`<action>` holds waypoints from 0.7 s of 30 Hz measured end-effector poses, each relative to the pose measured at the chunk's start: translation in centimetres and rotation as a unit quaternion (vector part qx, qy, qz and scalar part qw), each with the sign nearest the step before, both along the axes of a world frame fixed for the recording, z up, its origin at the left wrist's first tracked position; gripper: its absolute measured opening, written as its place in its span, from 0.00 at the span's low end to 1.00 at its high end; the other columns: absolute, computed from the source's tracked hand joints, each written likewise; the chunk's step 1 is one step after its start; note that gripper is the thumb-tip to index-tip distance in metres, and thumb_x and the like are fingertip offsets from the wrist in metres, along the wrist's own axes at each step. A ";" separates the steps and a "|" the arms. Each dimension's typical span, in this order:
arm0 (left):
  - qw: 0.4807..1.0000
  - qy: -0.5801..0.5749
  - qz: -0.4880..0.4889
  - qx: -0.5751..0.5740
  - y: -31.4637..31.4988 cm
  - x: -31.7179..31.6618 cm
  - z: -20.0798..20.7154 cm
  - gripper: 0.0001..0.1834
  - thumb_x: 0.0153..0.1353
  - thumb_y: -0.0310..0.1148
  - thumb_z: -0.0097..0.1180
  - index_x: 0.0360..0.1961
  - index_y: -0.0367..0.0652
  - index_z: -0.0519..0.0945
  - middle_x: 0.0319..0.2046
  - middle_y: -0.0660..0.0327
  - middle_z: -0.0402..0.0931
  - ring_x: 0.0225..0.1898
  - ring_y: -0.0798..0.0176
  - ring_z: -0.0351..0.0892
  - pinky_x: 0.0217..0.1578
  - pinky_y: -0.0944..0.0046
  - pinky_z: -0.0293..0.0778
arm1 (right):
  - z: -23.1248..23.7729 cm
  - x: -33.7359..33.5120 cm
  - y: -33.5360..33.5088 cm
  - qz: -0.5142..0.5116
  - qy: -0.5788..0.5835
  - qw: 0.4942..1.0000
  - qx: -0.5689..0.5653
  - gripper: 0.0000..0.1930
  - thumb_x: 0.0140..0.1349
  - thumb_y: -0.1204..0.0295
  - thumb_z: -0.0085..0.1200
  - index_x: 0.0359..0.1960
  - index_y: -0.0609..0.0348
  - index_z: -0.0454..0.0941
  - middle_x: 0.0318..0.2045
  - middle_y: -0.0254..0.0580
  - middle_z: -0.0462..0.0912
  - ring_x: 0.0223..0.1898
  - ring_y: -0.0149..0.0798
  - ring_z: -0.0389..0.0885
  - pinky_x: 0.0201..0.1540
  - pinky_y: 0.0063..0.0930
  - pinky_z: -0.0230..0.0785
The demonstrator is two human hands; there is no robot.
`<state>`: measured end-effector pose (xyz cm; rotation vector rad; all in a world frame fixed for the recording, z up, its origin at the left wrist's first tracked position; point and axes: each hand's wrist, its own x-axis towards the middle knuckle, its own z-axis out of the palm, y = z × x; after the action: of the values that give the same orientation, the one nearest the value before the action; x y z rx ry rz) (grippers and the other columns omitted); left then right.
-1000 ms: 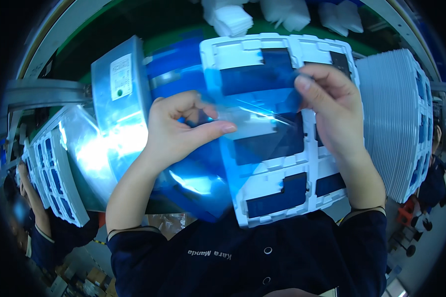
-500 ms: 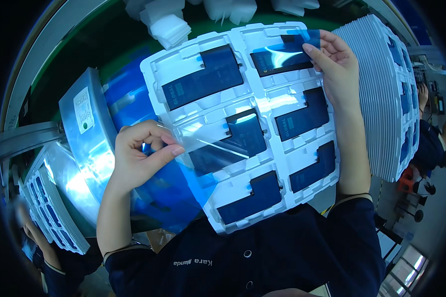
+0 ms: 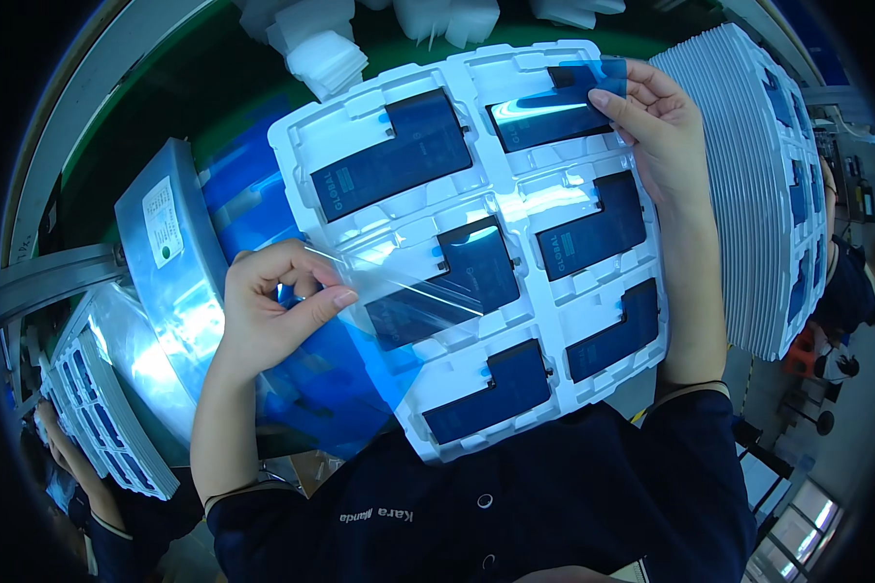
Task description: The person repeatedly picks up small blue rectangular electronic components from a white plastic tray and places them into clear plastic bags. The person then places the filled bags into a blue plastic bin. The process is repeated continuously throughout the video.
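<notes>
A white moulded tray (image 3: 501, 183) lies tilted in front of me, with several black L-shaped batteries (image 3: 394, 160) in its pockets. At its left side my left hand (image 3: 280, 301) is closed, thumb and fingers pinching a clear plastic film (image 3: 413, 277) that stretches over the middle-left battery. My right hand (image 3: 656, 117) is closed at the tray's far right corner. It pinches a blue-tinted film (image 3: 554, 102) lying over the far right battery. I cannot tell whether both hands hold one sheet.
A tall stack of white trays (image 3: 734, 194) stands to the right. On the left are blue film sheets (image 3: 238, 185) and a clear-wrapped block (image 3: 156, 282) with a label. White foam pieces (image 3: 326, 63) sit at the back. Another tray stack (image 3: 102, 413) and a person's arm (image 3: 78, 462) are far left.
The film's glare and folds have shifted slightly, and the tray appears a little further left. Both hands keep their pinch. At far left, the other person's arm has moved.
</notes>
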<state>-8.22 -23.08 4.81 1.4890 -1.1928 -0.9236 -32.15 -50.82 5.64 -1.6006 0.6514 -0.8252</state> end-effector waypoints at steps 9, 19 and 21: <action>1.000 -0.005 0.001 0.010 0.1 0.1 -0.1 0.07 0.47 0.26 0.67 0.24 0.40 0.79 0.14 0.68 0.69 0.17 0.78 0.65 0.22 0.76 0.60 | -0.2 0.1 0.1 -0.017 0.011 1.000 -0.017 0.13 0.51 0.78 0.63 0.40 0.62 0.78 0.27 0.32 0.82 0.22 0.16 0.70 0.22 0.09 0.55; 1.000 -0.010 0.002 -0.007 -0.1 0.0 -0.1 0.07 0.47 0.25 0.67 0.24 0.41 0.79 0.12 0.68 0.69 0.15 0.78 0.64 0.21 0.76 0.58 | 0.1 0.2 0.4 -0.005 0.021 0.999 -0.036 0.14 0.52 0.81 0.61 0.42 0.65 0.77 0.30 0.35 0.82 0.28 0.19 0.77 0.30 0.09 0.66; 1.000 -0.009 0.004 -0.006 -0.2 -0.1 -0.1 0.07 0.47 0.25 0.67 0.24 0.41 0.79 0.12 0.68 0.69 0.15 0.79 0.64 0.20 0.76 0.58 | 0.2 0.4 0.6 -0.007 0.018 0.999 -0.040 0.15 0.52 0.81 0.61 0.43 0.66 0.76 0.28 0.32 0.81 0.25 0.16 0.72 0.24 0.07 0.60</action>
<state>-8.29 -23.25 4.72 1.4948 -1.2021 -0.8971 -31.76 -50.20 5.86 -1.6889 0.6627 -0.8432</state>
